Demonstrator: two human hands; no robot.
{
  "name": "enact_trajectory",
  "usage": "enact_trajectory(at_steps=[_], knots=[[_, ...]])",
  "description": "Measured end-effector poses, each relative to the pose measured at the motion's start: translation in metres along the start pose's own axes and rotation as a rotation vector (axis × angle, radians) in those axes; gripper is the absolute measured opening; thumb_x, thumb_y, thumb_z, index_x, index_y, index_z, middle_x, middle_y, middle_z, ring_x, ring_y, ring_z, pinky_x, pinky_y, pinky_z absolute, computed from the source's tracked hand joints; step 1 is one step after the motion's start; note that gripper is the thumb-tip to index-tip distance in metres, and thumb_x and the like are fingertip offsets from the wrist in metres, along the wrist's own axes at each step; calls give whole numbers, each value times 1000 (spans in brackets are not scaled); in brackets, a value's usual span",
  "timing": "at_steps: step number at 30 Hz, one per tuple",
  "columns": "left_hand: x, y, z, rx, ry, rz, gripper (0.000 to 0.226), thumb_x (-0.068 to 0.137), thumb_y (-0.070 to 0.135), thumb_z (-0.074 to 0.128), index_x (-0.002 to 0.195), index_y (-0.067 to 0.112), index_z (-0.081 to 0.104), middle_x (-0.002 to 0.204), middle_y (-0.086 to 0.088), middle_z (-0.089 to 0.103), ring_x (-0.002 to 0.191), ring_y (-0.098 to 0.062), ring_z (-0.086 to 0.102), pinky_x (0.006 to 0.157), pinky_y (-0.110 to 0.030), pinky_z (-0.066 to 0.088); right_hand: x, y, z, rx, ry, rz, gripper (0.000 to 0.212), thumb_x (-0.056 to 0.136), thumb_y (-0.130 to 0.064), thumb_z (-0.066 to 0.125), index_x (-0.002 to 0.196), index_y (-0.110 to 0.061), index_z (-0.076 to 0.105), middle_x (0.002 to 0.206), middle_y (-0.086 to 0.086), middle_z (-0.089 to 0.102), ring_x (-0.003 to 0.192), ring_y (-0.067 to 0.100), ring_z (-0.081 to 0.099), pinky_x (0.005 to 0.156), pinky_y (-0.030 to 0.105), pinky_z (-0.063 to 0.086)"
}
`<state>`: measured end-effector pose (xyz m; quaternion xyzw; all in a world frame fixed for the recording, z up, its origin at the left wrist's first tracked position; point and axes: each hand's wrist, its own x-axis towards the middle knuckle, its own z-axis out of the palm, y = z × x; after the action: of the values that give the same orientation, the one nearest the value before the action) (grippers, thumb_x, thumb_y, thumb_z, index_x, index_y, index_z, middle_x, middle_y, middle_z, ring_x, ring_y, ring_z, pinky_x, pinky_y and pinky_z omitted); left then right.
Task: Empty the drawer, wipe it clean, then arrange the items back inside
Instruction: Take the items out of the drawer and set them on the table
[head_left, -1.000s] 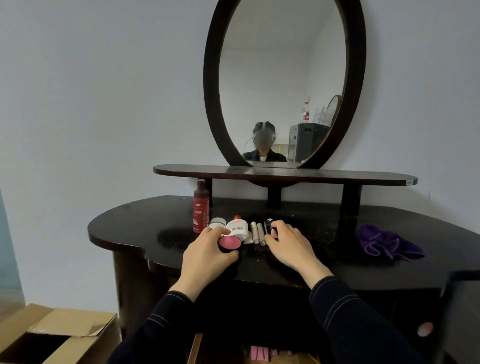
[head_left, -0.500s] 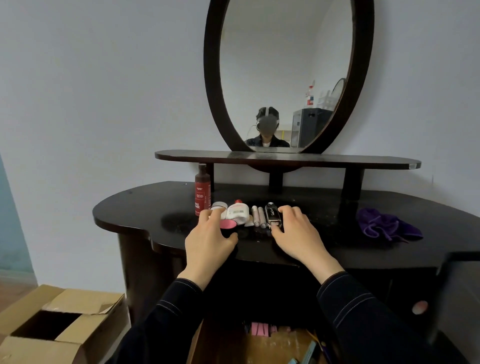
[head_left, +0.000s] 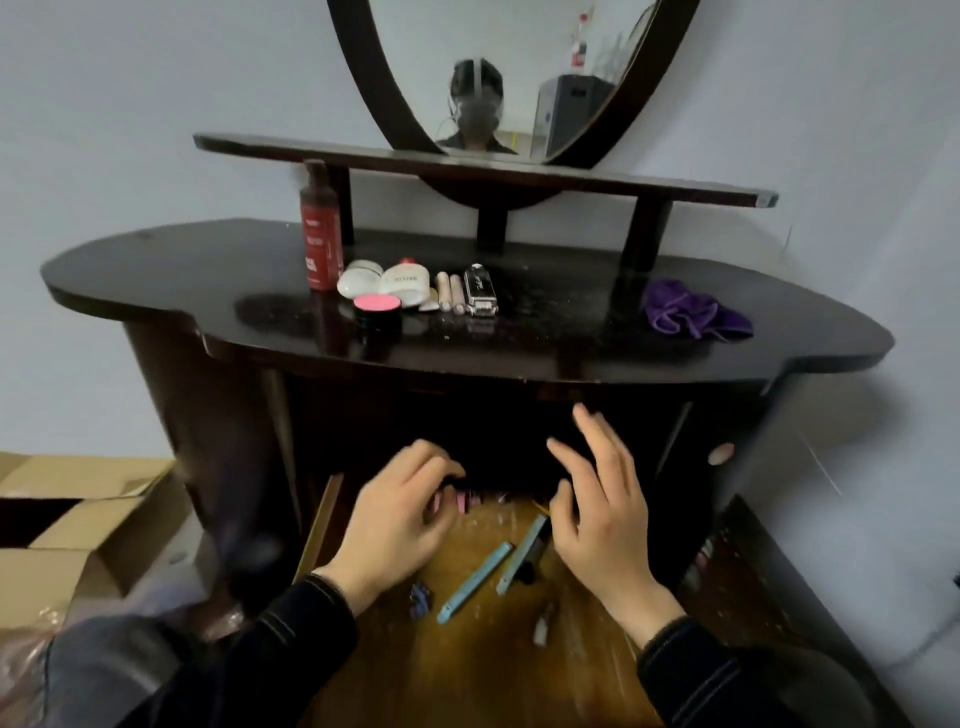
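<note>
Drawer (head_left: 467, 670) open; left hand (head_left: 395, 525) fingers curled at pink sticks (head_left: 460, 503), grip unclear; right hand (head_left: 597, 519) fingers spread above, empty.

Glossy dark wood tabletop (head_left: 571, 332) (speckled), duller bare-wood drawer (head_left: 467, 675), soft purple cloth (head_left: 691, 312).

The left grip (head_left: 400, 514) and the right grip (head_left: 602, 519) hang over the open drawer (head_left: 467, 654) below the dark counter (head_left: 182, 270). The left grip curls its fingers over small pink items (head_left: 460, 503) at the drawer's back; whether it holds one is unclear. The right grip is spread, holding nothing, beside two blue sticks (head_left: 475, 582). On the counter sit a red bottle (head_left: 321, 239), a white jar (head_left: 359, 280), a pink compact (head_left: 377, 305) and, well apart, a purple cloth (head_left: 691, 312)
</note>
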<state>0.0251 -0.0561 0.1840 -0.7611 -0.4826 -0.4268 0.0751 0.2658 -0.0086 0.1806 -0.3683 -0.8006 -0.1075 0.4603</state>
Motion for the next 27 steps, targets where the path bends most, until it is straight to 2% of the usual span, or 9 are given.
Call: enact_trajectory(at_steps=[2, 4, 5, 7, 12, 15, 16, 21, 27], knots=[[-11, -6, 26, -10, -252, -198, 18, 89, 25, 56, 105, 23, 63, 105, 11, 56, 93, -10, 60, 76, -31, 53, -31, 13, 7, -7, -239, 135, 29, 97, -17, 51, 123, -18, 63, 133, -7, 52, 117, 8, 55, 93, 23, 49], [-22, -14, 53, -19, -430, -366, 17, 88, 23, 56, 103, 24, 64, 102, 12, 56, 93, -13, 61, 77, -30, 52, -55, 23, 19, -86, -571, 287, 19, 101, -27, 48, 117, -27, 59, 120, -13, 52, 82, -3, 55, 68, 11, 45], [-29, -18, 65, -26, -494, -422, 17, 88, 21, 56, 103, 24, 65, 102, 11, 58, 95, -14, 61, 79, -29, 52, -66, 28, 27, -117, -686, 362, 17, 101, -31, 47, 116, -30, 57, 119, -14, 54, 77, -3, 55, 66, 13, 47], [-42, -25, 84, -27, -604, -491, 16, 89, 21, 55, 101, 23, 65, 102, 8, 62, 94, -16, 62, 79, -30, 52, -76, 34, 40, -129, -819, 551, 19, 101, -32, 51, 118, -29, 57, 117, -12, 61, 85, 2, 62, 74, 22, 54], [-57, -42, 105, -24, -740, -551, 7, 90, 24, 56, 87, 28, 61, 94, 5, 68, 83, -17, 66, 70, -32, 56, -70, 43, 76, -138, -834, 791, 25, 101, -29, 55, 124, -19, 58, 102, -3, 67, 79, 11, 66, 67, 29, 58], [-59, -46, 111, 1, -717, -515, 7, 92, 25, 55, 90, 28, 61, 98, 5, 68, 84, -16, 66, 69, -29, 55, -62, 50, 97, -272, -830, 761, 43, 102, -27, 54, 143, -17, 46, 138, 8, 50, 103, 23, 65, 71, 31, 53], [-60, -46, 113, 4, -707, -504, 7, 93, 25, 55, 92, 27, 62, 100, 5, 67, 85, -16, 66, 69, -28, 55, -60, 52, 104, -315, -847, 753, 45, 101, -26, 55, 144, -16, 45, 141, 9, 48, 108, 26, 64, 75, 33, 54], [-64, -49, 119, -1, -681, -472, 9, 95, 28, 54, 96, 24, 63, 104, 4, 67, 85, -12, 63, 64, -18, 48, -62, 59, 123, -524, -948, 710, 31, 99, -9, 55, 130, -13, 55, 121, 9, 63, 99, 25, 69, 71, 33, 53], [-64, -50, 117, -3, -681, -480, 10, 96, 26, 55, 96, 22, 65, 103, 4, 68, 91, -14, 67, 66, -18, 52, -64, 65, 125, -472, -855, 746, 28, 100, -8, 52, 128, -9, 51, 116, 9, 69, 102, 27, 70, 76, 36, 58]])
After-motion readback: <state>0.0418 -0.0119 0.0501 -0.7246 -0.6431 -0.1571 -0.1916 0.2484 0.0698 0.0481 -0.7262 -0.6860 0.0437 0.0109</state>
